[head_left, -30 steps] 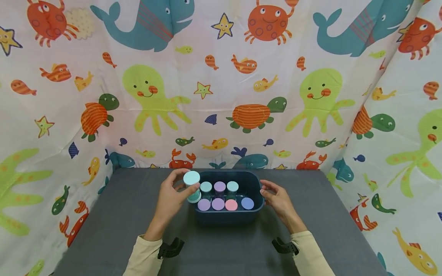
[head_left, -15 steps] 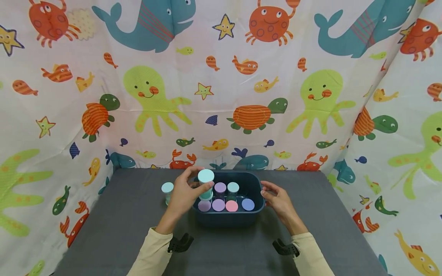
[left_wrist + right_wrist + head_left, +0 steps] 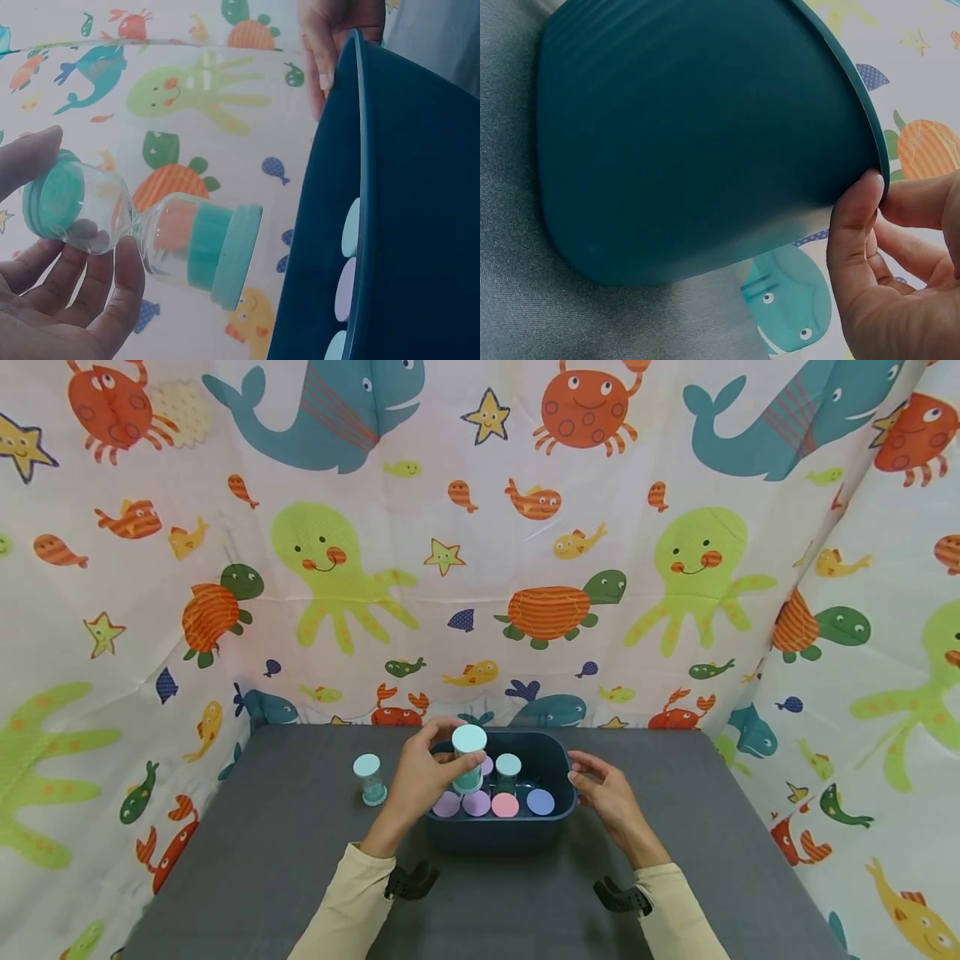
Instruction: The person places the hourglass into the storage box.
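Head view: left hand (image 3: 422, 774) grips a teal jar (image 3: 468, 757) over the blue bin (image 3: 558, 820), right hand (image 3: 604, 793) pinches its rim; one jar (image 3: 369, 778) out on bench (image 3: 247, 852), approx. six left inside.

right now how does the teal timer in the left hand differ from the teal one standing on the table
The held timer is gripped by the left hand and lifted above the blue bin; the table timer stands free on the grey table, left of the bin, with nothing touching it. The held timer looks larger in the head view, being nearer the camera. Both are upright there, with teal end caps and a clear middle.
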{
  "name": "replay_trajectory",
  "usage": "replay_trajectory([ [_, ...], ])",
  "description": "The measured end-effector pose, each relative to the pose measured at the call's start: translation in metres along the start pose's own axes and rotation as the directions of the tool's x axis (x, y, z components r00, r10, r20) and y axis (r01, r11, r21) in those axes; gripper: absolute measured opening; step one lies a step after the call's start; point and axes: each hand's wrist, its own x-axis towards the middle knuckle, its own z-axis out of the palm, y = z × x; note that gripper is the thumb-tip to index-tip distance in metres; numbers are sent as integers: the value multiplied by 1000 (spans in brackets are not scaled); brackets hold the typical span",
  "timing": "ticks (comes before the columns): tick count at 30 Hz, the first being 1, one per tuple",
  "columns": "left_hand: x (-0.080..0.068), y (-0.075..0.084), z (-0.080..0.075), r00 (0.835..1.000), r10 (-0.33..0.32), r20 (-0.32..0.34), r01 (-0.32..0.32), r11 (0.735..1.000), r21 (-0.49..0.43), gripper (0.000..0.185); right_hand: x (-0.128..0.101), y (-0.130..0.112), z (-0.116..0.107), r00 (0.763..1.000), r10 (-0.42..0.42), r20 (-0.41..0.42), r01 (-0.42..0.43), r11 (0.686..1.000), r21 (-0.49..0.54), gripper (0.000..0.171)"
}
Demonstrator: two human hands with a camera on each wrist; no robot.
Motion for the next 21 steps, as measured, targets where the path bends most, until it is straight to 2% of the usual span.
replay_trajectory([
  [11,17,-6,17,1000,0,23,-1,1000,13,48,2,3,-2,1000,2,-8,-2,1000,5,42],
  [21,31,-12,33,995,44,88,-43,999,-19,48,1,2,-1,1000,-5,-6,5,1000,20,40],
])
